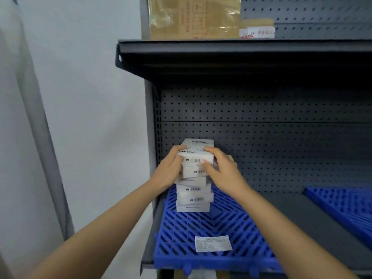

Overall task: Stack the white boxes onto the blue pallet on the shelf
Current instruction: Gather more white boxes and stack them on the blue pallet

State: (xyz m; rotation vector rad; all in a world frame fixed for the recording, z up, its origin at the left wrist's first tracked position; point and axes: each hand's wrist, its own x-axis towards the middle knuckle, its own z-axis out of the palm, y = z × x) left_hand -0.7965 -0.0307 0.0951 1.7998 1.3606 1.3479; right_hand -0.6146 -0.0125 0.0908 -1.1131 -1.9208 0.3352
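Stack of small flat white cardboard boxes [193,195] stands on blue plastic lattice pallet [213,224], at its back left part, near the dark grey perforated back panel [281,137]. About six or seven boxes high. Each lies flat, long axis left to right, with the barcoded long side facing the camera. The column is uneven: some of the middle boxes are skewed and offset from the ones below.

Left hand [171,171] grips the left end of the topmost white box [196,157], fingers curled over its top edge. Right hand [223,172] grips the right end, fingers over the top, thumb on the front face. The box sits level on the stack.

Another white box [198,141] shows just behind it; its support is hidden.

The pallet lies on the dark grey metal shelf [302,218]. A white printed label [213,243] lies on the pallet's front part. A second blue pallet [342,206] lies to the right, apart from the first. A brown cardboard carton [193,17] stands on the upper shelf.
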